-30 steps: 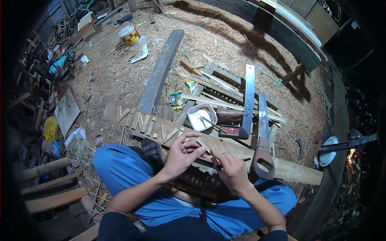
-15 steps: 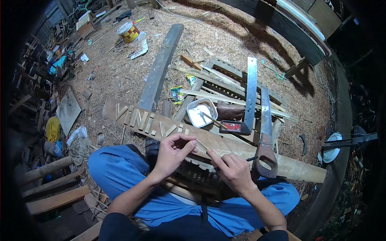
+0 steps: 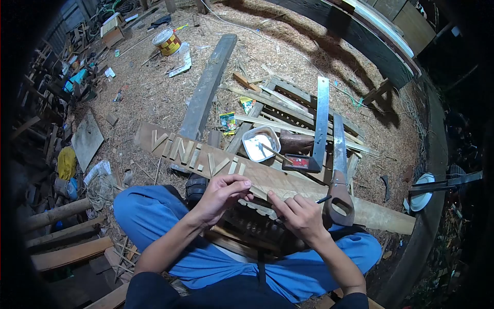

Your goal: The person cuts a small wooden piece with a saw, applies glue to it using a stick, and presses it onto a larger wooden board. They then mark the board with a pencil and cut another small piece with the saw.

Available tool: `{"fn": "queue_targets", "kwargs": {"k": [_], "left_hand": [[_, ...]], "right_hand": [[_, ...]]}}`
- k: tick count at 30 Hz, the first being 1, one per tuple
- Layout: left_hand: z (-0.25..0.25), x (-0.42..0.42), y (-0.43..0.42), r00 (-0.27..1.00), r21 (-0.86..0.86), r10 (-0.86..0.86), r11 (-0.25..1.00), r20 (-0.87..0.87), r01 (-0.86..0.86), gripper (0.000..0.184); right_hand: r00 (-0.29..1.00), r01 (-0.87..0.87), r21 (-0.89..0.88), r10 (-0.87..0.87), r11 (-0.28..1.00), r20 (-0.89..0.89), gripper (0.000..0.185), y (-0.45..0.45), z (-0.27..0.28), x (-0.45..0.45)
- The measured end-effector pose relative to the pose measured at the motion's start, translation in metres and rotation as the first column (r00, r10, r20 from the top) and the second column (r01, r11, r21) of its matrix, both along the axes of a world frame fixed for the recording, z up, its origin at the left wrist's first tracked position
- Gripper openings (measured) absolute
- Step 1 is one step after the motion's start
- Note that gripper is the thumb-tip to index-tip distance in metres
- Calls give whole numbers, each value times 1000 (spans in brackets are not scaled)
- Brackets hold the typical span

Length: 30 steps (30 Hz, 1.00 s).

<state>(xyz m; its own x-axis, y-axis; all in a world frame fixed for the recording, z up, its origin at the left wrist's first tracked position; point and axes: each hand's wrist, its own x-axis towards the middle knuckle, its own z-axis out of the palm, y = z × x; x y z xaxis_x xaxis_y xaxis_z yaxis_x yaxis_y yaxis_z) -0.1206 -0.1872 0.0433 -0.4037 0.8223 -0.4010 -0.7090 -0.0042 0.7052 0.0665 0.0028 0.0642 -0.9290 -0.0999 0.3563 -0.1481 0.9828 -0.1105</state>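
Observation:
My left hand (image 3: 222,198) is closed in a pinch on a thin wooden strip (image 3: 258,192). At the strip's other end, the index finger of my right hand (image 3: 299,217) touches it. A dark pen-like stick (image 3: 324,199) pokes out from that hand's curled fingers. Beyond both hands lies a long wooden board (image 3: 293,183). Small wooden pieces (image 3: 191,153) sit along its left part in letter-like shapes. A handsaw (image 3: 340,193) rests across the board at the right. Behind it are a tub of white paste (image 3: 251,154) with a stick (image 3: 276,154) in it and a try square (image 3: 321,121).
A slatted wooden frame (image 3: 293,90) with loose strips lies ahead. A thick beam (image 3: 210,85) stretches away at the left of it. Farther back stands a yellow-and-red bucket (image 3: 168,43) on shavings-covered ground. A white dish (image 3: 423,193) is at far right.
The view has shifted slightly. Both hands stay close together at the wooden strip, with the left hand turned a little; the board and tools rest where they were.

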Motion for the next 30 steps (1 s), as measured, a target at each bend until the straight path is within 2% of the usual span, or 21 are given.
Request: {"fn": "queue_targets", "kwargs": {"k": [6, 8, 9, 11, 12, 14, 15, 21, 26, 30], "left_hand": [[12, 7, 1, 997, 54, 76, 996, -6, -76, 20], [6, 7, 0, 969, 41, 81, 996, -235, -74, 22], [7, 6, -1, 968, 42, 82, 996, -236, -74, 22], [6, 3, -3, 934, -26, 10, 999, -358, -20, 21], [6, 1, -3, 934, -25, 7, 1000, -357, -17, 21], [4, -1, -3, 977, 15, -11, 1000, -215, 15, 22], [4, 0, -3, 976, 14, -14, 1000, -216, 17, 22], [4, 4, 2, 952, -57, -50, 998, -303, 35, 21], [5, 12, 9, 905, -10, 56, 998, -422, -66, 26], [14, 21, 13, 878, 20, 160, 985, -451, -169, 24]], "right_hand": [[998, 39, -52, -41, 998, -38, 57, -2, 3, -2], [998, 39, -65, -41, 997, -39, 57, -2, 3, -2], [998, 38, -64, -41, 997, -40, 57, -2, 3, -3], [999, 21, -52, -24, 998, -49, 57, -2, 3, -3], [998, 24, -51, -27, 998, -48, 57, -2, 2, -3], [999, -1, -47, -1, 999, -48, 58, -2, 0, -3], [999, 2, -48, -4, 999, -50, 58, -1, 1, -2], [1000, 5, -99, -5, 995, -4, 58, -2, 2, 1], [996, 81, -130, -84, 988, -14, 58, -5, 3, -2], [995, 69, -150, -79, 986, -66, 57, -3, 2, -5]]}}
